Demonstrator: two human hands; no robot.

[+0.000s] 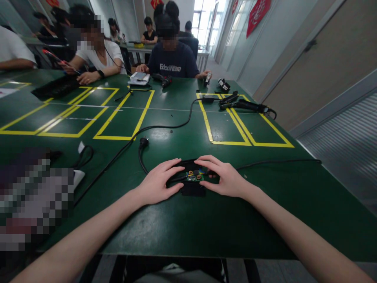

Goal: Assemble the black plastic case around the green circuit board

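Note:
A small green circuit board [194,175] with copper-coloured coils lies at the front middle of the table. Black casing pieces [193,190] lie around it, partly covered by my fingers. My left hand [162,181] curves round the left end, thumb and fingers apart, over a black cable [176,179] leading to the board. From the right, my right hand [224,177] arches in with spread fingers, its thumb tip close to the board's edge. Whether the fingertips press on the casing is hard to tell. Coloured wires show at the board's right end.
A black plug [143,143] stands left of the board. Long cords cross the green table [165,232]. Yellow tape [229,144] marks rectangles. A black hand tool [250,105] lies at the far right, a drill [165,81] farther back. Two people sit opposite.

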